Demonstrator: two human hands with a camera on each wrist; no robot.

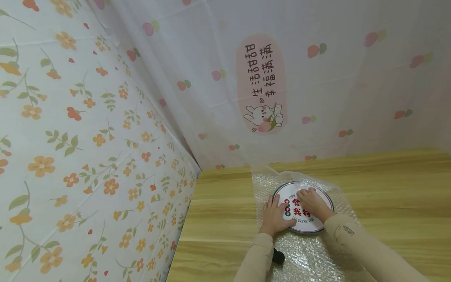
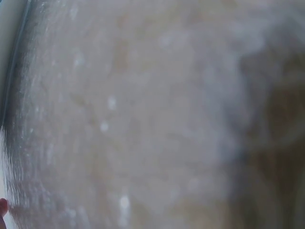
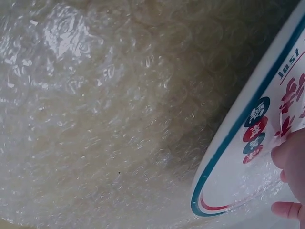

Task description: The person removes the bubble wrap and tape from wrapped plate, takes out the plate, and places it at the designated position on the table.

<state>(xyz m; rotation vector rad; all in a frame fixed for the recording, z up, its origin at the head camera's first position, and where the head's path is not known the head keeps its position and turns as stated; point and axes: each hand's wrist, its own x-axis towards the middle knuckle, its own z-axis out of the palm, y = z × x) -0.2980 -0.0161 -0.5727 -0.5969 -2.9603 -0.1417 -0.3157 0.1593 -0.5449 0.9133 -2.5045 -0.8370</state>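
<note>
A round white plate (image 1: pixel 308 226) with a dark rim and red printed characters lies on a sheet of bubble wrap (image 1: pixel 310 258). Over its left edge rests my left hand (image 1: pixel 275 217), fingers spread and thumb reaching along the near side. My right hand (image 1: pixel 313 203) comes from the right, its bent fingertips on the printed face of the plate. In the right wrist view, the fingers (image 3: pixel 290 162) touch the plate beside its small coloured circles. The left wrist view is mostly blurred bubble wrap (image 2: pixel 119 119), with one fingertip (image 2: pixel 2 207) at the left border.
The wood-grain table (image 1: pixel 218 211) extends on both sides of the wrap. A floral cloth wall (image 1: pixel 105 156) stands at the left, and a printed curtain (image 1: pixel 211 98) hangs behind the table. A small black object (image 1: pixel 278 257) shows beside the left sleeve.
</note>
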